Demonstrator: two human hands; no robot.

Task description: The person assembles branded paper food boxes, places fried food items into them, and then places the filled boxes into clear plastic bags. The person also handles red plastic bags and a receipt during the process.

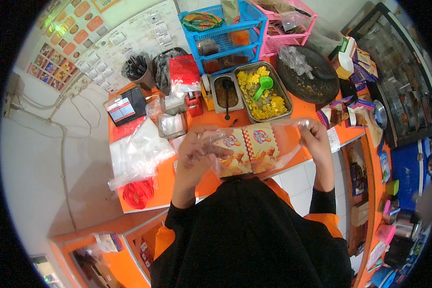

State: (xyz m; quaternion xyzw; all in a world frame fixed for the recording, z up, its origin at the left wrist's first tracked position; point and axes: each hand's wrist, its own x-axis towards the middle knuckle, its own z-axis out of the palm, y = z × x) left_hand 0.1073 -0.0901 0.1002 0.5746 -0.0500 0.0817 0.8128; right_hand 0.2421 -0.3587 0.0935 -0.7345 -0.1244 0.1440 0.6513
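Two printed cardboard food boxes, one on the left (234, 154) and one on the right (262, 145), lie side by side at the front edge of the orange counter (201, 185). A clear plastic bag (288, 138) is stretched around and past them. My left hand (201, 151) is at the bag's left part, by the left box, its fingers partly spread under or behind the film; its exact grip is unclear. My right hand (311, 135) pinches the bag's gathered right end, off to the right of the boxes.
Behind the boxes stand a steel tray of yellow food (289, 108) with a green scoop (262, 88), a smaller steel container (219, 106) and a stone mortar (309, 90). Clear bags (140, 151), a red bag (138, 192) and a tablet (126, 106) lie left. Blue racks (223, 32) rise behind.
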